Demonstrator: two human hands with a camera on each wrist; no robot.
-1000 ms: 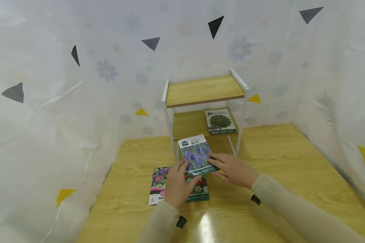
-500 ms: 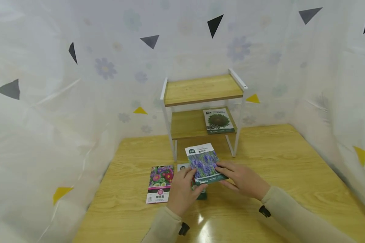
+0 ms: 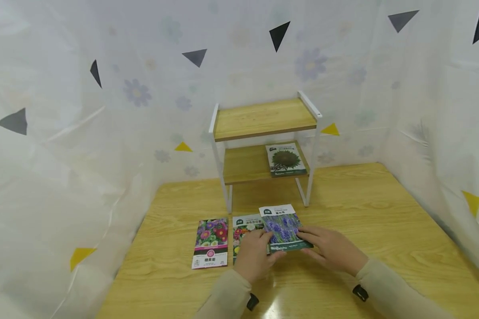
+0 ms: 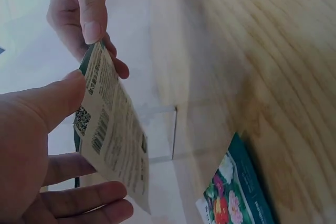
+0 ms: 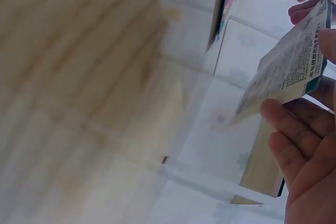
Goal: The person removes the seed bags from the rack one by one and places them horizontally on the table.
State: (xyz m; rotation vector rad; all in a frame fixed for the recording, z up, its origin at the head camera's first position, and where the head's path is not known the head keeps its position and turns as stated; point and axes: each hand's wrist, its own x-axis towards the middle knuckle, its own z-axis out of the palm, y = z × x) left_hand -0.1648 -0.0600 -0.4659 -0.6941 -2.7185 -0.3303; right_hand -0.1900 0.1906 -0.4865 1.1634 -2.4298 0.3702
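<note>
A seed packet with purple lavender flowers (image 3: 281, 228) is held above the table, its printed back (image 4: 115, 124) showing in both wrist views. My left hand (image 3: 257, 254) pinches its lower left edge between thumb and fingers. At the lower right corner, my right hand (image 3: 333, 249) pinches it too. Beneath and left of it lies a packet with mixed red and white flowers (image 3: 243, 224), partly covered by my left hand and the lavender packet. Further left, a pink-banded flower packet (image 3: 210, 243) lies flat on the wooden table (image 3: 159, 248).
Behind the packets stands a small two-tier rack (image 3: 263, 118) with wooden boards and a white frame. On its lower board rests a sunflower packet (image 3: 286, 159), toward the right side. A pale patterned curtain (image 3: 104, 155) surrounds the table.
Both hands have carried the lavender packet rightward and toward me, away from the rack. The two packets on the table, covered by my left hand earlier, are now more in sight.
</note>
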